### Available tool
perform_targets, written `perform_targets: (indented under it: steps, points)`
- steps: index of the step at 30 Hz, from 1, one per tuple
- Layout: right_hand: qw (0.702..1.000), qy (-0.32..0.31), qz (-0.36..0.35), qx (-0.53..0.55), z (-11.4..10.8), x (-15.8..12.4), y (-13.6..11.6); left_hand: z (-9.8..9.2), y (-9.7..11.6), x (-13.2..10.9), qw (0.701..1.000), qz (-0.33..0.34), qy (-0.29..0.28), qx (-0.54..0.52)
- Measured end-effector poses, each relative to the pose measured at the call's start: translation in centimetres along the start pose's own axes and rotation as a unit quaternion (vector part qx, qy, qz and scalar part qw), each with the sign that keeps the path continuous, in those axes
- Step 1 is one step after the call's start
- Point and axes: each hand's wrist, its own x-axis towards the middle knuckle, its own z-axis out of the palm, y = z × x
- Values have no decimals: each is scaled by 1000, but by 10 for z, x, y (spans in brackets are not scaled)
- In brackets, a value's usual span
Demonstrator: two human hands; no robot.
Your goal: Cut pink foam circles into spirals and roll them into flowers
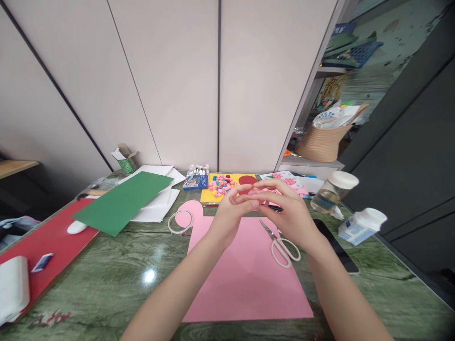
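My left hand (pixel 230 213) and my right hand (pixel 287 208) meet above the far edge of a pink paper sheet (pixel 245 284). Their fingers are bent and closed around a small pink piece (pixel 254 192), which looks like paper; the fingers hide most of it. White-handled scissors (pixel 280 246) lie on the sheet below my right hand, blades partly apart. To the left of my left hand are a pink paper circle (pixel 194 210) and a white ring (pixel 180 232), perhaps a roll of tape. A dark red circle (pixel 248 180) shows just beyond my fingertips.
Colourful pompoms (pixel 222 185) lie on yellow paper (pixel 208 195) near a blue box of pens (pixel 196 181). Green paper (pixel 124 201) and red paper (pixel 57 241) cover the left. At right stand a jar (pixel 332 192) and a white bottle (pixel 361 226), with a phone (pixel 337 248) lying flat.
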Motion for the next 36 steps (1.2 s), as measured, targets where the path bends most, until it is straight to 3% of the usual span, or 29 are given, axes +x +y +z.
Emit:
perform_targets:
  steps: [5, 9, 20, 30, 36]
  points:
    - [997, 71, 27, -33, 5, 1, -1, 2, -5, -1, 1000, 3, 15, -22]
    - [994, 92, 54, -32, 10, 3, -5, 6, -8, -3, 999, -1, 19, -48]
    - [997, 70, 38, -16, 8, 2, -2, 0, -9, 1, 997, 22, 49, -52]
    - [1000, -31, 0, 0, 0, -1, 0, 0, 1, 1, 1000, 11, -15, 4]
    - [999, 40, 14, -20, 6, 0, -2, 1, -3, -1, 999, 14, 20, -34]
